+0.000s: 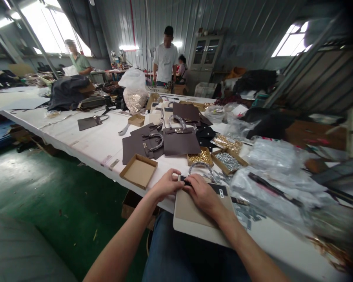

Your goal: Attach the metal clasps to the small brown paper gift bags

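A beige bag panel (194,213) with a dark strip along its far edge rests tilted between my lap and the table edge. My left hand (168,183) pinches the panel's far left corner. Bent over the dark strip, my right hand (204,194) has its fingertips drawn together close to the left ones; whatever small thing they pinch is hidden. A pale metal fitting (221,193) sits on the strip, right of my right hand. Just beyond the panel arches a plastic-wrapped handle (200,166).
Boxes of gold hardware (200,156) and silver hardware (228,161) stand beyond the panel, with an open cardboard tray (139,171) to the left. Dark brown bag pieces (182,141) are stacked behind. Plastic bags (270,196) crowd the right. A person (166,58) stands across the table.
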The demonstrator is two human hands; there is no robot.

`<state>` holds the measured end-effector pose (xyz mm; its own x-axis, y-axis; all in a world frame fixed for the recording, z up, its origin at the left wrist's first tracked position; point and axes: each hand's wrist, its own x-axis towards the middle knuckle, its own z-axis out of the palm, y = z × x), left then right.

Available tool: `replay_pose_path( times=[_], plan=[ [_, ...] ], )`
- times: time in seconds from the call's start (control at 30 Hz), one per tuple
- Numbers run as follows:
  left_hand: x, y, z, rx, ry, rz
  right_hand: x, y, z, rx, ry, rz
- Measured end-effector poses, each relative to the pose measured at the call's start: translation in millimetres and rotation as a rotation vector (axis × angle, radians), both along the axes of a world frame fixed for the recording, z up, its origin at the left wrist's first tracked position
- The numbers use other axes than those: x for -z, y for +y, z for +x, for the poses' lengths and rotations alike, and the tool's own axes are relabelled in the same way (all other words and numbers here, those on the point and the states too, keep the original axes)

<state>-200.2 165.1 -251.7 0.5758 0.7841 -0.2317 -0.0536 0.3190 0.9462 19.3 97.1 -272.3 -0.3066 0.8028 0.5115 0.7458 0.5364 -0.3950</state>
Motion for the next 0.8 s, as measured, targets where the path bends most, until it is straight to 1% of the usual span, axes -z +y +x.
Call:
replay_pose_path(
  times=[0.07,0.13,0.27,0.4,0.67,0.8],
  plan=[
    [-4.4,5,0,-0.015,0.0,-0.04,-2.6,-1,-1,-0.003,0.001,-0.006],
    [-5.5,7,2,-0.038,0.018,-0.067,-6.2,-4,-2,-0.011,0.008,-0.021],
    [0.0,3,8,-0.093,0.051,-0.102,-14.5,-11,-4,-0.01,0.023,-0.08],
    [4.8,1,13,-0.144,0.109,-0.13,-19.4,-14,-5,-0.006,0.05,-0.105],
    [-1.5,15,12,-0.107,0.153,-0.234,-18.8,-12,-4,-0.013,0.064,-0.109],
    [-1.1,18,14,-0.11,0.144,-0.245,-17.9,-11,-3,-0.023,0.073,-0.106]
  ],
)
